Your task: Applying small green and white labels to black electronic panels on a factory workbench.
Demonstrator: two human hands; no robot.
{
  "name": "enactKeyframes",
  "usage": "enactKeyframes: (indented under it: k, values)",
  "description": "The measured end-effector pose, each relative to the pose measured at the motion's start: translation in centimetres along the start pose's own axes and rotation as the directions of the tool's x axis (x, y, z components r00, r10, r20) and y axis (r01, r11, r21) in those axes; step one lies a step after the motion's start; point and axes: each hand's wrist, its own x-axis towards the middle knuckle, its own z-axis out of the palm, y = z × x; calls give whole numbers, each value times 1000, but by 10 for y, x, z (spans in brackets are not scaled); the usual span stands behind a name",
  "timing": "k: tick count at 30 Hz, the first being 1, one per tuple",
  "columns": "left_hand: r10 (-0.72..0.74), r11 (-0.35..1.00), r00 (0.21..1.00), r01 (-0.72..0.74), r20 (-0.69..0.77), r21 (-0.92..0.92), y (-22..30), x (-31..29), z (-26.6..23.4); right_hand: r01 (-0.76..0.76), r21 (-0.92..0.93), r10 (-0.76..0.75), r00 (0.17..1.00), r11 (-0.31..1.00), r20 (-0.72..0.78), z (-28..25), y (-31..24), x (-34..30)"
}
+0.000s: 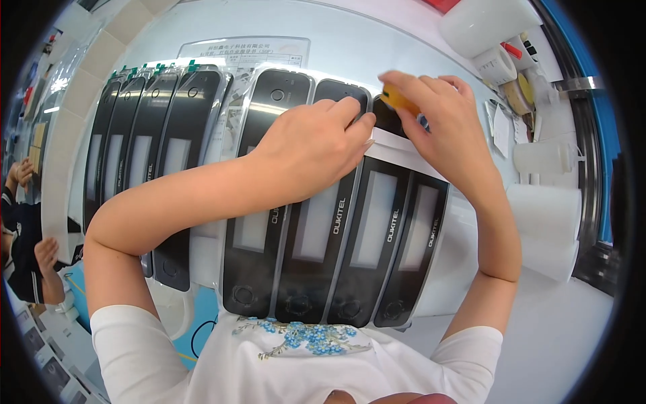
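Side by side in front of me lie several long black panels [306, 266], each with a pale rectangular window and light lettering, in clear film. My left hand [313, 151] rests over the middle of them, fingers curled and pressed together near the end of a white strip [410, 156]; what they grip, if anything, is hidden. That strip lies across the two right-hand panels. Above their far ends my right hand [447, 124] is closed on a small yellow tool [401, 101], whose exact kind I cannot make out.
More black panels [190, 128] with green tabs overlap at the left. A printed sheet [282, 52] lies behind. White rolls [545, 209] and tape rolls [518, 93] stand along the right edge. At far left, another person's hands [47, 256] show.
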Motion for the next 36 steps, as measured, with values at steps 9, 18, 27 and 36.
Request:
enactKeyframes:
  k: [9, 18, 27, 36]
  values:
    - [-78, 997, 997, 78, 7, -18, -14, -22, -30, -51, -45, 53, 997, 998, 54, -7, -8, -2]
    - [-220, 970, 974, 212, 60, 117, -39, -18, -28, 32, 27, -32, 999, 999, -11, 25, -28, 36]
    - [-140, 989, 990, 138, 29, 56, -41, -29, -32, 49, -81, -44, 997, 995, 62, 18, -40, 44]
    - [-133, 987, 989, 138, -59, 85, -58, -54, -59, 25, -50, -23, 999, 998, 35, 10, -54, 51]
